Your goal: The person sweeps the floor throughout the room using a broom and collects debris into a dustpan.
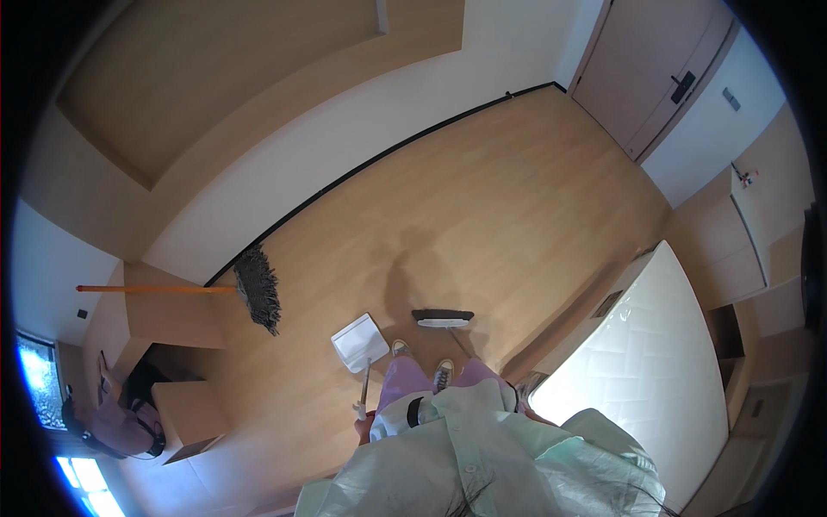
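My left hand (365, 427) is closed round the handle of a long-handled white dustpan (360, 343). Its pan rests on the wooden floor, a little left of my feet. A broom (443, 316) with dark bristles and a white head lies against the floor just ahead of my shoes. From it a thin stick slants back toward my right leg and disappears behind my clothes. Only a sliver of my right hand (536, 417) shows beside the pale green shirt. Its fingers are hidden, so its hold on the broom stick cannot be seen.
A bed with a white mattress (642, 362) stands close on my right. On the left, a grey mop (257, 289) with an orange handle leans by a wooden desk (172, 314). Another person (121, 422) sits there. A door (650, 65) closes the far right corner.
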Tool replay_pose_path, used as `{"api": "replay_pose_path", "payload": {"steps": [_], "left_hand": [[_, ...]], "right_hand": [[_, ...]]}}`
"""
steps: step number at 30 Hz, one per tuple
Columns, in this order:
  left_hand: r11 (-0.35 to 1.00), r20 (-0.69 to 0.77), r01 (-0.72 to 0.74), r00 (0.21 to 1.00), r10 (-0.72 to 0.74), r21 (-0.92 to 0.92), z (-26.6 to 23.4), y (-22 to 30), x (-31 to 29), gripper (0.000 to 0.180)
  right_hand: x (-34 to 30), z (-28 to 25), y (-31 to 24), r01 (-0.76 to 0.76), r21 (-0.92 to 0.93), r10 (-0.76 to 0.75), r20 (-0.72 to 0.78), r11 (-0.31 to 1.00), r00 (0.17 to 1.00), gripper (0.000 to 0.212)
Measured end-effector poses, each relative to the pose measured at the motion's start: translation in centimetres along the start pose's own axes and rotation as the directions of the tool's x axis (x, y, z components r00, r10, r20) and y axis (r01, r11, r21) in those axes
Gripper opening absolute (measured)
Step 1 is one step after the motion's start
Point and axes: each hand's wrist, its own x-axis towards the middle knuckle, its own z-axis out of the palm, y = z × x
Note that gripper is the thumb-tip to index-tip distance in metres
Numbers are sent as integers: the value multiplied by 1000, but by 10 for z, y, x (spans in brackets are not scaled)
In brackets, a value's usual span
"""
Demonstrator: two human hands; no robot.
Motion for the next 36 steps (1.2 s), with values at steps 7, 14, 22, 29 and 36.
{"api": "replay_pose_path", "payload": {"steps": [7,14,22,29,36], "left_hand": [[998,-2,-35,999,35,-47,-5,-1,2,23],[997,15,-71,997,71,32,-4,0,2,21],[997,23,-57,998,59,-58,-4,-63,40,20],[999,-101,-10,995,6,-40,3,24,6,14],[983,-311,135,946,-92,121,19,92,-2,18]], "right_hand": [[12,-10,-16,11,12,-10,-32,1000,999,30],[25,21,-60,28,141,-17,-81,990,997,30],[30,60,-103,65,233,-35,-132,970,991,30],[99,116,-48,18,237,26,-184,971,983,29],[76,-19,-140,376,156,-314,-317,913,895,45]]}}
